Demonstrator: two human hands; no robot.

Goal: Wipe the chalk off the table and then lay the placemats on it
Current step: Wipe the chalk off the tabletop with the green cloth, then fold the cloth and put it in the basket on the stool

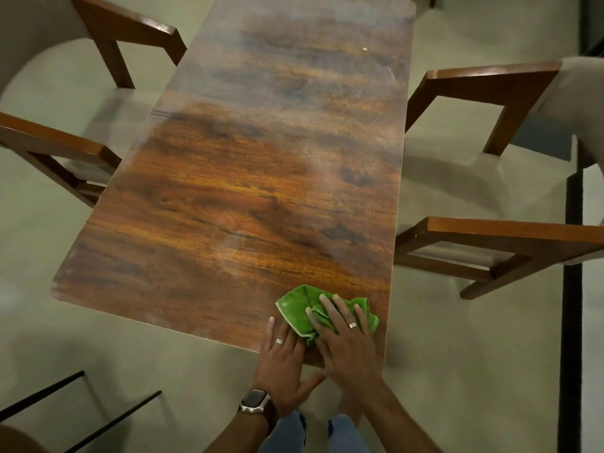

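A long brown wooden table (248, 178) runs away from me, with a pale chalk haze (327, 37) over its far half and faint smears nearer. A crumpled green cloth (295, 310) lies at the near right corner. My right hand (346, 341) presses flat on the cloth, fingers spread over it. My left hand (284, 361) rests flat on the table edge just left of the cloth, its fingertips touching the cloth's hem. A small white chalk bit (365, 49) sits far right on the tabletop. No placemats are in view.
Wooden-armed chairs with pale cushions stand on both sides: two arms on the left (130, 24) (55, 142), two on the right (490, 76) (510, 233). A black metal frame (81, 416) shows at the lower left. Pale floor surrounds the table.
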